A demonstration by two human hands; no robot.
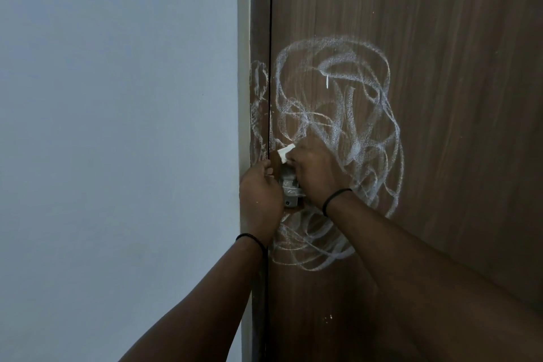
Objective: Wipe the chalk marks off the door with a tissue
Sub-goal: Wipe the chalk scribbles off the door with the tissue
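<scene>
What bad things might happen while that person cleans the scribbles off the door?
The tissue is a small wad pinched in the right hand, while the chalk marks cover a wide area, so it may just smear them. Marks also run onto the door frame and could be missed. Fingers near the metal latch might snag.

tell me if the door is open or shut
Shut, it seems: the door lies flush with the frame, with only a thin dark seam between them. Both hands hide the latch, so whether it's bolted is unclear.
</scene>
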